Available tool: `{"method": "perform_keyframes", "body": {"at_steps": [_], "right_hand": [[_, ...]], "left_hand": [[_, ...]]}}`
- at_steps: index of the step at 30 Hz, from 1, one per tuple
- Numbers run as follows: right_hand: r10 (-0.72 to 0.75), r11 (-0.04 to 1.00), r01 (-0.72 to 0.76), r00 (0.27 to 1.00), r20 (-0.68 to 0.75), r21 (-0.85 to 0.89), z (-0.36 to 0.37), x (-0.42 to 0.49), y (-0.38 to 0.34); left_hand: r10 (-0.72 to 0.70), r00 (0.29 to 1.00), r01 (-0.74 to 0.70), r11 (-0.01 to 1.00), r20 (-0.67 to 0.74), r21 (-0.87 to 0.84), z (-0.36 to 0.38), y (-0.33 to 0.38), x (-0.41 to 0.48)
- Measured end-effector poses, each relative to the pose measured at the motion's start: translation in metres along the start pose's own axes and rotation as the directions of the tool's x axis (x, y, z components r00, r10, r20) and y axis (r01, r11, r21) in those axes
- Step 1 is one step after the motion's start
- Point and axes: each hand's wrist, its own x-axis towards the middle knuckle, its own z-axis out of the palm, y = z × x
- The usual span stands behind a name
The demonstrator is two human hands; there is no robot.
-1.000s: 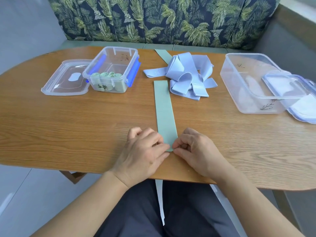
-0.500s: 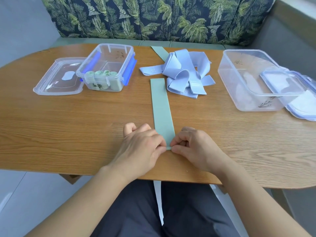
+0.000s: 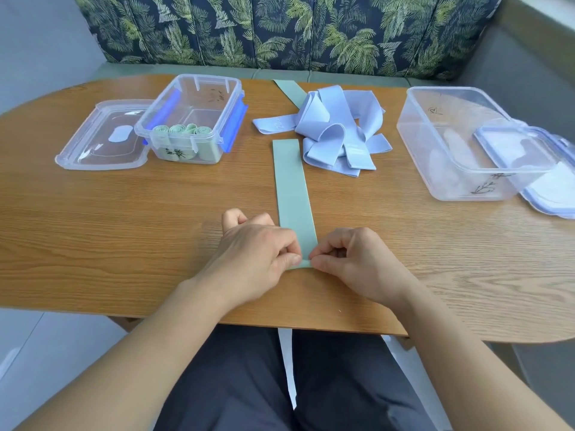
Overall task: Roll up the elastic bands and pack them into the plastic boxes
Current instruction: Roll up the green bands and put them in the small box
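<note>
Leaf-printed cushions (image 3: 280, 29) run behind a wooden desk (image 3: 124, 228), and the person's lap in dark trousers shows below its near edge. A green band (image 3: 292, 188) lies flat down the middle of the desk, pointing straight away from the person. Its far end sits just beside a loose pile of blue bands (image 3: 336, 132). The left hand (image 3: 258, 253) and the right hand (image 3: 357, 262) meet at the band's near end, one on each side. Both have their fingers curled in, pinching that end between thumb and fingertips, and the near edge looks turned over on itself. At the far left stands a small box (image 3: 161, 101) with blue clips, open, holding several green rolls (image 3: 182, 130) upright against its near wall. The small lid (image 3: 99, 144) lies flat on the desk, touching the box's left side. At the right stands a large box (image 3: 435, 144), clear and open, with a large lid (image 3: 535, 157) propped over its near right corner. Another green strip (image 3: 289, 93) pokes out from behind the blue pile toward the desk's far edge.
</note>
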Motion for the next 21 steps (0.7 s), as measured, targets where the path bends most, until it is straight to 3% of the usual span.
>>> {"method": "perform_keyframes", "body": {"at_steps": [7,12,16,19,21], "right_hand": [[0.1,0.995,-0.1,0.994,0.047,-0.006,-0.004,0.009,-0.007],[0.144,0.988,-0.134,0.98,0.138,-0.079,-0.011,0.018,-0.016],[0.18,0.98,-0.16,0.966,0.184,-0.121,-0.016,0.024,-0.022],[0.163,0.985,-0.152,0.973,0.164,-0.078,-0.015,0.022,-0.017],[0.099,0.994,-0.101,0.993,0.069,0.028,-0.011,0.016,-0.008]], "left_hand": [[-0.014,0.999,0.011,0.996,0.036,0.093,-0.002,0.003,0.014],[0.199,0.977,-0.181,0.965,-0.081,0.189,-0.001,0.004,0.007],[0.241,0.967,-0.227,0.961,-0.076,0.16,0.002,0.001,0.003],[0.222,0.972,-0.211,0.969,-0.079,0.126,0.002,-0.002,0.005],[0.201,0.977,-0.195,0.977,-0.074,0.082,0.004,-0.005,0.007]]}}
